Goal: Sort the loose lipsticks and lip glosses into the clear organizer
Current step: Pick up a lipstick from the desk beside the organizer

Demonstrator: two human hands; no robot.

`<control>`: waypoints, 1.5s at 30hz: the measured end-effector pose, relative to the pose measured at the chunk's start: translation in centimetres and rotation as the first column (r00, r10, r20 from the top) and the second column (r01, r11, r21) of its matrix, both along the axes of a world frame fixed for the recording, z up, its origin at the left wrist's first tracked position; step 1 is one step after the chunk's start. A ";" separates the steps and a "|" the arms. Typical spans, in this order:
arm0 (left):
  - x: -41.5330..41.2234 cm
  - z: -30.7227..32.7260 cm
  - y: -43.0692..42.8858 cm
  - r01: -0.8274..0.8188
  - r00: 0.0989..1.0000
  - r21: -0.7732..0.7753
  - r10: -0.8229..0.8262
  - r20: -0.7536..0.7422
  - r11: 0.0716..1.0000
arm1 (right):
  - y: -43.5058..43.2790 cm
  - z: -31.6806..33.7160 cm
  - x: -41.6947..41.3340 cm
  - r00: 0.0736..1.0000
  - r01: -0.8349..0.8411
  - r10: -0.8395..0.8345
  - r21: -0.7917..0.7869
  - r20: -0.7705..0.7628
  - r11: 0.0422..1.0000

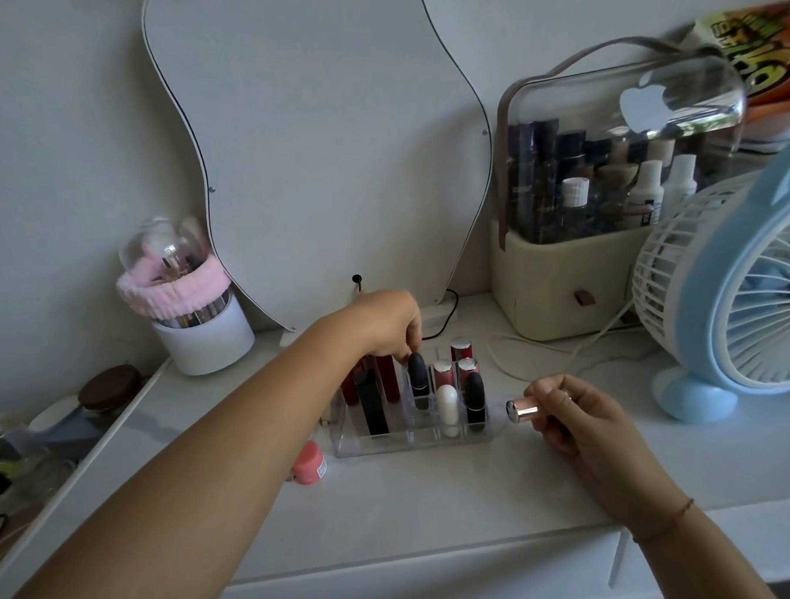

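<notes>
The clear organizer (390, 444) stands at the middle of the white desk. Its slots hold several tubes: red glosses (389, 376), a black square tube (371, 404), a white lipstick (448, 408), a black lipstick (475, 397) and pink-capped glosses (443, 373). My left hand (387, 322) reaches over the organizer, fingertips pinching the top of a black bullet lipstick (418, 375) standing in a slot. My right hand (575, 416), just right of the organizer, holds a rose-gold lipstick (522, 410) sideways. A coral-pink pot (310, 462) lies loose at the organizer's left front corner.
A wavy mirror (323, 144) leans on the wall behind. A white brush holder with pink headband (199, 317) stands left. A cream cosmetics case with clear lid (596, 191) and a blue desk fan (737, 293) stand right, with cables (544, 347) between.
</notes>
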State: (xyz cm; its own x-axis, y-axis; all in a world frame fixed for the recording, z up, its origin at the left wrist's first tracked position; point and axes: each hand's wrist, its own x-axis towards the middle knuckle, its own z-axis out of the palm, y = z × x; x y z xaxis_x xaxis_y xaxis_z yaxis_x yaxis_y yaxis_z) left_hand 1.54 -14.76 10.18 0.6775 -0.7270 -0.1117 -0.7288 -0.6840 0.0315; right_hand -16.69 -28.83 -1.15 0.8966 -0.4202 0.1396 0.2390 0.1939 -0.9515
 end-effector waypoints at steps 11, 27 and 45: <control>-0.1 -0.1 0.0 0.049 0.998 0.009 -0.049 0.035 0.999 | 0.0 0.1 0.0 1.000 -0.004 0.004 0.008 0.008 1.000; -0.1 1.9 2.3 0.139 0.976 -0.029 -0.142 -0.163 0.990 | -0.1 -0.2 0.0 1.000 -0.014 0.013 0.020 0.015 1.000; -0.6 3.9 2.3 0.130 0.982 -0.298 -0.165 -0.092 0.946 | -0.2 -0.5 0.1 1.000 -0.002 0.002 0.002 0.022 1.000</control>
